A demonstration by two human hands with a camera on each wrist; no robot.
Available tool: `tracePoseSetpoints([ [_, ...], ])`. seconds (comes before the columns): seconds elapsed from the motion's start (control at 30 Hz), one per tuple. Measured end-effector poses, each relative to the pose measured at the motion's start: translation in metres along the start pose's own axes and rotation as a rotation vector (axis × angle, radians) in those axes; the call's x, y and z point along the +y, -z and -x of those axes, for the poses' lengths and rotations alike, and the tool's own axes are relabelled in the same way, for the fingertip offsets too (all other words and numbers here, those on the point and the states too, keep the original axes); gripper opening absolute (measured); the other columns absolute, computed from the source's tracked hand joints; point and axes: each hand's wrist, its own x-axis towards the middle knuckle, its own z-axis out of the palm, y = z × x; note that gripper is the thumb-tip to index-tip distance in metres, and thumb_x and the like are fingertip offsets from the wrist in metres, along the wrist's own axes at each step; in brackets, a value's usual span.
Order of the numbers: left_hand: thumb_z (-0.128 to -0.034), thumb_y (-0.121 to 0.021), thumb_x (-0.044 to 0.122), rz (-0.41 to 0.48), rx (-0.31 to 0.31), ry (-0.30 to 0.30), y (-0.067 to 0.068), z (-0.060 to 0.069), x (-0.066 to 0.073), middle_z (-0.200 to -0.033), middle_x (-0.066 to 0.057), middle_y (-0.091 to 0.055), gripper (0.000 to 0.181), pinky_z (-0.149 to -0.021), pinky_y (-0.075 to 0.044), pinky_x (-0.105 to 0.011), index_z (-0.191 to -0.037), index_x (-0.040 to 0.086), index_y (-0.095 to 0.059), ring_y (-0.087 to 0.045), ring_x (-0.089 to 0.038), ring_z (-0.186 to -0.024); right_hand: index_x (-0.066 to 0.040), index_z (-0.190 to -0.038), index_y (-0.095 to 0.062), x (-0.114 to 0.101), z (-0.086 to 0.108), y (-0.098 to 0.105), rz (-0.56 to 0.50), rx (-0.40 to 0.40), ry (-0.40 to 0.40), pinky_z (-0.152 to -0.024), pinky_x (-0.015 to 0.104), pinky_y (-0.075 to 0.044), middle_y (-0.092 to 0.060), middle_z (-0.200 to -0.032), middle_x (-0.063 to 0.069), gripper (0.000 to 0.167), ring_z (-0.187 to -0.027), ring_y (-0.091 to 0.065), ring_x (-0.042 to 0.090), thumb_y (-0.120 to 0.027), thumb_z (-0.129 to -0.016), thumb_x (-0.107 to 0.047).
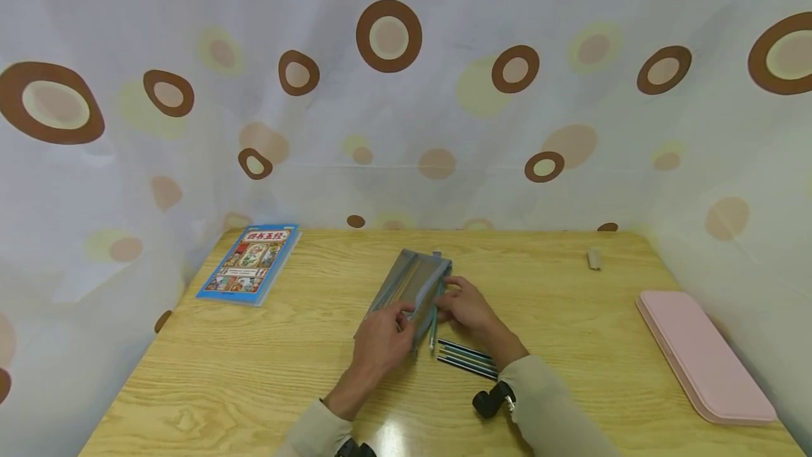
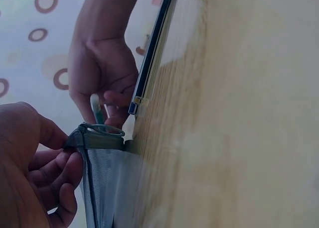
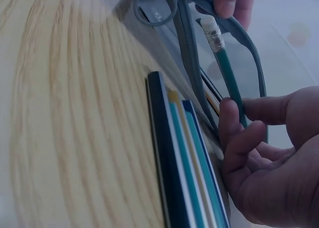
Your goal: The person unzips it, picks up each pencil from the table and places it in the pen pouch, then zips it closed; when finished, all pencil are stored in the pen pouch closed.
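A grey-blue see-through zip pencil case (image 1: 406, 275) lies slanted on the table, with several pencils showing through its mesh. My left hand (image 1: 382, 338) pinches the case's edge near its zip end (image 2: 102, 138). At the case's opening, my right hand (image 1: 469, 310) pinches a green pencil (image 3: 227, 71) with a white eraser tip. The eraser end points toward me, and the pencil's far part is hidden by the fingers and the case. Beside the right wrist, several dark and green striped pencils (image 1: 468, 360) lie together on the table.
A blue-bordered book (image 1: 250, 263) lies at the table's back left. On the right side rests a pink case (image 1: 704, 355). A small grey-beige block (image 1: 593, 259) sits at the back right. Patterned curtain (image 1: 438, 118) surrounds the wooden table (image 1: 266, 372).
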Motion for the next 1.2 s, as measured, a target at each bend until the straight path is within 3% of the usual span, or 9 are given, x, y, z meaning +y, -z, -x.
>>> tracePoseSetpoints([
  [0.23, -0.0824, -0.062, 0.018, -0.029, 0.011, -0.013, -0.001, 0.000, 0.000, -0.072, 0.008, -0.066, 0.024, -0.048, -0.038, -0.018, -0.103, 0.015, -0.073, -0.049, -0.001, -0.056, 0.000, -0.145, -0.031, -0.002, -0.007, -0.018, -0.046, 0.058, -0.004, -0.046, 0.023, -0.036, -0.068, -0.090, 0.014, 0.065, -0.053, -0.056, 0.009, -0.059, -0.087, -0.007],
  [0.43, -0.0806, -0.063, 0.018, -0.044, 0.020, -0.022, -0.002, 0.000, 0.000, -0.070, 0.010, -0.065, 0.024, -0.050, -0.037, -0.018, -0.102, 0.016, -0.073, -0.050, 0.000, -0.057, -0.006, -0.144, -0.036, -0.008, -0.011, -0.026, -0.050, 0.136, -0.042, -0.049, 0.024, -0.038, -0.065, -0.087, 0.009, 0.065, -0.055, -0.056, 0.011, -0.058, -0.083, -0.003],
  [0.73, -0.0796, -0.062, 0.016, -0.062, 0.045, -0.030, -0.003, 0.000, -0.001, -0.071, 0.008, -0.066, 0.024, -0.053, -0.040, -0.019, -0.100, 0.014, -0.074, -0.054, -0.003, -0.060, 0.004, -0.139, -0.043, -0.011, -0.011, -0.037, 0.075, 0.208, 0.031, -0.051, 0.022, -0.039, -0.065, -0.086, 0.012, 0.062, -0.058, -0.057, 0.011, -0.052, -0.077, 0.002],
  [0.97, -0.0798, -0.063, 0.016, -0.057, 0.053, -0.017, -0.002, 0.001, 0.000, -0.071, 0.008, -0.066, 0.023, -0.053, -0.041, -0.020, -0.100, 0.015, -0.074, -0.056, -0.005, -0.061, 0.002, -0.126, -0.058, -0.008, -0.008, -0.038, 0.132, 0.149, 0.064, -0.057, 0.021, -0.043, -0.068, -0.083, 0.009, 0.044, -0.063, -0.060, 0.011, -0.052, -0.083, 0.000],
  [1.2, -0.0802, -0.063, 0.017, -0.048, 0.039, -0.025, 0.000, 0.001, 0.002, -0.070, 0.009, -0.065, 0.025, -0.053, -0.040, -0.018, -0.103, 0.016, -0.073, -0.054, -0.003, -0.060, -0.001, -0.126, -0.058, -0.002, -0.003, -0.025, 0.033, 0.110, 0.042, -0.060, 0.026, -0.049, -0.068, -0.084, 0.010, 0.041, -0.062, -0.067, 0.016, -0.056, -0.086, -0.007],
])
